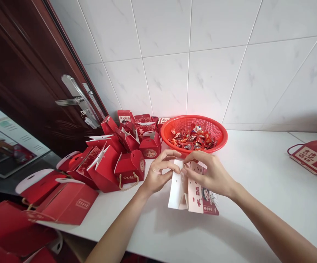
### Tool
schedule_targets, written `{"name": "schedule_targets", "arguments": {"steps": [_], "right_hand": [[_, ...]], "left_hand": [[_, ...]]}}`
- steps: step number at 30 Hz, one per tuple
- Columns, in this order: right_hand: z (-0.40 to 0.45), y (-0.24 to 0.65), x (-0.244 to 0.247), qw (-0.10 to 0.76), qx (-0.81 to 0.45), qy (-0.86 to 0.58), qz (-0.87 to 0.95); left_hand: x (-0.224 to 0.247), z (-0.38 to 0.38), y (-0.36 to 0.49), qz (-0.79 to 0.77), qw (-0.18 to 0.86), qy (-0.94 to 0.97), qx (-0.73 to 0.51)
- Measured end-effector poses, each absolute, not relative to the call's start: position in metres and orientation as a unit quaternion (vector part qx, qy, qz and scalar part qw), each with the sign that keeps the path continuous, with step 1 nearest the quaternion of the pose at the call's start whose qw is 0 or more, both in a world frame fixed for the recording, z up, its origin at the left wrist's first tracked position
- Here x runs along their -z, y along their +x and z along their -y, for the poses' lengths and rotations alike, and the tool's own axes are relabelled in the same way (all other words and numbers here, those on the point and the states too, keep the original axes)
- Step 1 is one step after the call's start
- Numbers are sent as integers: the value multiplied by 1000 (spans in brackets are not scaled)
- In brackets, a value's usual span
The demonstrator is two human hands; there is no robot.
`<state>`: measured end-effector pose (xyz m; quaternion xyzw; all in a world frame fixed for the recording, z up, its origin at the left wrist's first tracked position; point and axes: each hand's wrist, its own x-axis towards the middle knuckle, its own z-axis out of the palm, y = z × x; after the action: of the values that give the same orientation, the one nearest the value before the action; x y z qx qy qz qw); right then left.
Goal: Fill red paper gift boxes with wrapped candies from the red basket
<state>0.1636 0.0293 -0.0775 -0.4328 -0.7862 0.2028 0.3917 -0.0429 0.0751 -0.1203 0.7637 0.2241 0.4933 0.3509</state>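
Count: two hands, one card box, one basket. The card box [195, 191] is located above the near part of the white counter [257, 175], in front of the red perforated basket [224, 135], tilted with its white inner side exposed. The left hand [161, 170] pinches the upper edge of the white panel between thumb and fingers; the right hand [213, 173] grips the upper edge of the printed panel. Both grips bear on the same box.

The basket contains numerous wrapped sweets [193, 138]; overlap prevents an exact count. At least ten red boxes [106, 170] crowd the left side, partly masking one another; several have cord handles. One red container [313, 157] with cord lies at the far right. One dark door [18, 47], fitted with one lever handle [69, 101], flanks the boxes on the left. The tiled wall [215, 80] closes off the rear, behind the basket.

Markings: the container at right bears "囍". The card box carries red characters and a cartoon figure; its smaller print is illegible
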Motion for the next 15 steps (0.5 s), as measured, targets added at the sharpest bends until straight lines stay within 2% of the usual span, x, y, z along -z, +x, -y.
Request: {"name": "schedule_targets", "arguments": {"steps": [5, 10, 15], "right_hand": [[-25, 161, 62, 301, -157, -533, 775], [-25, 169, 61, 179, -140, -594, 772], [-30, 177, 66, 106, -154, -609, 770]], "left_hand": [[121, -77, -44, -253, 355, 753, -493], [113, -72, -47, -251, 428, 780, -381], [112, -63, -34, -312, 433, 794, -290]]}}
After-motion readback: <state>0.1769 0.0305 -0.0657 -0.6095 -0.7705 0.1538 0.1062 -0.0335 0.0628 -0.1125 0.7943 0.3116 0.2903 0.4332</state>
